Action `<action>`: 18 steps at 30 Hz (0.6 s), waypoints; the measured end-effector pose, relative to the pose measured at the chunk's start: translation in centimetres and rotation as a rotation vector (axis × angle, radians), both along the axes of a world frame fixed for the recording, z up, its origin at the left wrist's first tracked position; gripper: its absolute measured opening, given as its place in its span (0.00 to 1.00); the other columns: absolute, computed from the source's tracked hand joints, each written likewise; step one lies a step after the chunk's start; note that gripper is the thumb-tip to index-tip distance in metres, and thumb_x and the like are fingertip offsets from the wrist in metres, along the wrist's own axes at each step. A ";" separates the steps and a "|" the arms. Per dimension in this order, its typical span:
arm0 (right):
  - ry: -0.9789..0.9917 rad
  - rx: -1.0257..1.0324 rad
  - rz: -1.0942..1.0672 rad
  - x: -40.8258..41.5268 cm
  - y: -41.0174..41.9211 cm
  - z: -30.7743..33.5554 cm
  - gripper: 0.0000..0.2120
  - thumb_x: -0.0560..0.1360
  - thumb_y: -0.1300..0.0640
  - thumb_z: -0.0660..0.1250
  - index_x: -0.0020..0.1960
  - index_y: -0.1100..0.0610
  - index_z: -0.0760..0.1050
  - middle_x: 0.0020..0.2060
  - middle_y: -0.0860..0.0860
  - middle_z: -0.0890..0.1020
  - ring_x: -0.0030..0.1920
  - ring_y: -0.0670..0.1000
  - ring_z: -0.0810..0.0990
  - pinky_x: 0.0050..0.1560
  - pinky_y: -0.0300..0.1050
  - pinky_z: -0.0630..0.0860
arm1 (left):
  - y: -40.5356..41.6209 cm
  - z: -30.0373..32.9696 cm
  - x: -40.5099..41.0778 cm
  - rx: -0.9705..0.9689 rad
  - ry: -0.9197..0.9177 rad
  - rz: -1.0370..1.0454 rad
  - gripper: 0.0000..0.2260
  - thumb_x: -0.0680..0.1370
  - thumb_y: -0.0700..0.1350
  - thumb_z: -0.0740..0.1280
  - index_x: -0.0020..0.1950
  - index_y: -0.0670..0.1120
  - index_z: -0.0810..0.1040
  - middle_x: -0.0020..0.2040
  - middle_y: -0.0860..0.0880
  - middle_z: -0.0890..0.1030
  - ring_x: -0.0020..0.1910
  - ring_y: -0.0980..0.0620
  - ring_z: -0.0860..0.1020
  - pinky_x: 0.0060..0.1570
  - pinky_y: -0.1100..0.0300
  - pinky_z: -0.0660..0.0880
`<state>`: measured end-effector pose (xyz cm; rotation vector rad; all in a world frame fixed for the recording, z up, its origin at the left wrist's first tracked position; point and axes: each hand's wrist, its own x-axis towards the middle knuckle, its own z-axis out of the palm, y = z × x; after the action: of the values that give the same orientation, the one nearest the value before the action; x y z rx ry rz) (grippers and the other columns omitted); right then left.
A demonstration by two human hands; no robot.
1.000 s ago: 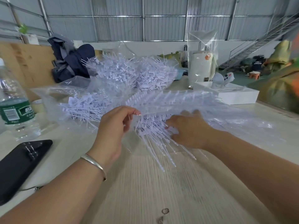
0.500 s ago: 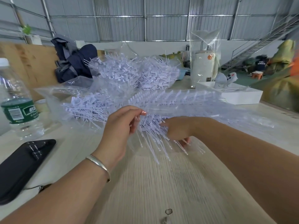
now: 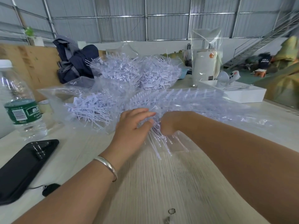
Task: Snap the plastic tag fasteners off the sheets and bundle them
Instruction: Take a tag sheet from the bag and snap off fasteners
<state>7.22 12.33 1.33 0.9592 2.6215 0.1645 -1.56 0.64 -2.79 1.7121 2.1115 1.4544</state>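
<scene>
A sheet of pale lilac plastic tag fasteners (image 3: 174, 99) lies across the table's middle, partly in clear plastic. My left hand (image 3: 132, 126) lies on its near end with the fingers stretched over the rows. My right hand (image 3: 169, 123) is curled round a bunch of fastener stems (image 3: 160, 143) that fan out toward me below both hands. A pile of loose fasteners (image 3: 90, 107) lies to the left in an opened clear bag. More heaped fasteners (image 3: 135, 71) sit in bags behind.
At the left edge stands a water bottle (image 3: 21, 107), with a black phone (image 3: 24, 167) in front of it. A white box (image 3: 239, 92) and a bagged white cylinder (image 3: 205, 70) stand back right. Dark clothing (image 3: 74, 62) lies at the back. Small metal rings (image 3: 171, 210) lie near me.
My right hand has turned and drawn closer to the left hand, curling round the stems. My left fingers have straightened over the sheet. The view has shifted slightly.
</scene>
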 end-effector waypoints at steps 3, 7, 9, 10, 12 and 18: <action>0.004 0.023 -0.003 -0.5 -0.1 -0.1 0.12 0.79 0.57 0.57 0.58 0.56 0.76 0.43 0.51 0.74 0.50 0.53 0.75 0.51 0.47 0.72 | 0.2 -0.1 -0.3 -0.010 0.026 -0.001 0.13 0.80 0.46 0.64 0.63 0.56 0.79 0.65 0.61 0.74 0.68 0.61 0.62 0.68 0.67 0.54; 0.046 0.111 0.031 -0.2 0.0 -1.0 0.10 0.75 0.55 0.61 0.52 0.55 0.77 0.46 0.51 0.79 0.49 0.53 0.79 0.45 0.45 0.75 | 0.5 -0.5 -0.8 -0.117 0.047 -0.044 0.16 0.83 0.45 0.59 0.68 0.56 0.75 0.70 0.61 0.70 0.72 0.61 0.60 0.72 0.64 0.52; 0.094 0.142 0.049 0.2 0.1 -0.9 0.10 0.73 0.55 0.62 0.51 0.55 0.77 0.44 0.51 0.78 0.49 0.53 0.79 0.44 0.44 0.75 | 0.7 -0.8 -1.0 -0.172 0.043 -0.070 0.17 0.84 0.46 0.57 0.71 0.58 0.72 0.72 0.61 0.68 0.75 0.61 0.57 0.73 0.65 0.48; 0.114 0.152 0.057 0.5 0.1 -0.8 0.10 0.72 0.55 0.62 0.51 0.55 0.77 0.45 0.50 0.77 0.49 0.54 0.79 0.43 0.44 0.74 | 0.7 -1.0 -1.0 -0.192 0.041 -0.082 0.17 0.84 0.47 0.56 0.71 0.59 0.71 0.73 0.62 0.67 0.75 0.62 0.56 0.71 0.67 0.46; 0.105 0.184 0.086 1.1 0.0 -0.4 0.12 0.73 0.54 0.62 0.54 0.54 0.77 0.47 0.50 0.75 0.50 0.54 0.78 0.38 0.44 0.71 | 0.9 -1.2 -1.1 -0.225 0.072 -0.102 0.17 0.84 0.47 0.56 0.72 0.60 0.69 0.74 0.62 0.65 0.76 0.62 0.53 0.69 0.69 0.45; 0.110 0.337 0.148 3.4 -1.0 -0.8 0.19 0.76 0.45 0.62 0.64 0.50 0.72 0.61 0.51 0.70 0.63 0.55 0.70 0.48 0.48 0.69 | 1.5 -1.7 -1.0 -0.282 0.275 -0.099 0.19 0.84 0.49 0.57 0.75 0.59 0.64 0.77 0.61 0.59 0.77 0.59 0.49 0.72 0.65 0.43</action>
<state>10.58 11.38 0.57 0.8961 2.8229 0.6237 -2.60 2.14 -4.51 1.9589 2.1906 0.8872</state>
